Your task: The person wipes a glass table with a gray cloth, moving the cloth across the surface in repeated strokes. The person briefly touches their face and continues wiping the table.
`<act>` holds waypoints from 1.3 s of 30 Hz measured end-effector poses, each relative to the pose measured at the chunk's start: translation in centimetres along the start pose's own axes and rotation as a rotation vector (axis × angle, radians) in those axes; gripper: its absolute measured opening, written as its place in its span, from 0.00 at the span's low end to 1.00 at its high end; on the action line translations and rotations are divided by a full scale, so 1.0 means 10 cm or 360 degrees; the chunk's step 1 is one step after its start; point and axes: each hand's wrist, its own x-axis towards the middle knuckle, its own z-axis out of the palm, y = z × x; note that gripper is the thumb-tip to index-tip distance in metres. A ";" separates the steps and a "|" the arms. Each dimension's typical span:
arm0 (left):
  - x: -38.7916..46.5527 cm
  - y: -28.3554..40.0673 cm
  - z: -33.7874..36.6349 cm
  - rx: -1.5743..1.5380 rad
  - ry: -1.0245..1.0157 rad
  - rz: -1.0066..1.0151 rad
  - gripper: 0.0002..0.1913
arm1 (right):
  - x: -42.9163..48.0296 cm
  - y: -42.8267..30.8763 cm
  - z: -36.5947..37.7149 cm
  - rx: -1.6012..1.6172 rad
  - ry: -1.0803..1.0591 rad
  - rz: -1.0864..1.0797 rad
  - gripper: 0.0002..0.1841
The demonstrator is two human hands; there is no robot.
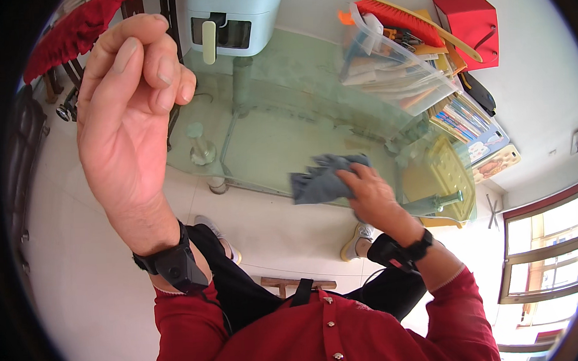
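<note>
My right hand (374,191) grips a crumpled grey cloth (323,179) near the front edge of a glass table (272,137). The cloth is a little blurred and spreads out to the left of my fingers. Whether it presses on the glass or hangs just above it, I cannot tell. My left hand (128,110) is raised close to the camera at the left, palm turned in and fingers loosely curled. It holds nothing. Both wrists carry black strapped devices.
A pale air fryer (236,25) stands at the table's back left. To the back right are a clear plastic bin (400,74) of papers, a red-bristled brush (408,23), a red box (471,30) and upright books (460,117). A yellow perforated plastic thing (445,169) shows at the right end.
</note>
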 end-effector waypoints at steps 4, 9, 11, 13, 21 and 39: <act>-0.03 0.04 -0.04 0.0028 0.0030 -0.0029 0.12 | -0.46 0.64 -0.23 -0.0150 -0.0154 0.0604 0.33; -0.10 0.15 -0.12 0.0029 0.0082 0.0023 0.13 | -0.35 0.57 -0.22 -0.0386 -0.0376 0.0922 0.25; -0.11 0.17 -0.14 0.0046 0.0074 0.0049 0.13 | -0.17 0.21 -0.12 -0.0308 -0.0372 0.0583 0.30; -0.10 0.17 -0.14 0.0047 0.0073 0.0046 0.13 | 0.09 -0.22 0.01 -0.0182 -0.0333 0.0284 0.31; -0.07 0.12 -0.10 0.0187 0.0112 0.0025 0.13 | 1.50 -0.27 0.36 -0.0192 -0.0037 0.0005 0.29; -0.10 0.16 -0.02 0.0156 0.0350 0.0023 0.12 | 0.06 0.07 -0.05 -0.0280 -0.0332 0.0523 0.23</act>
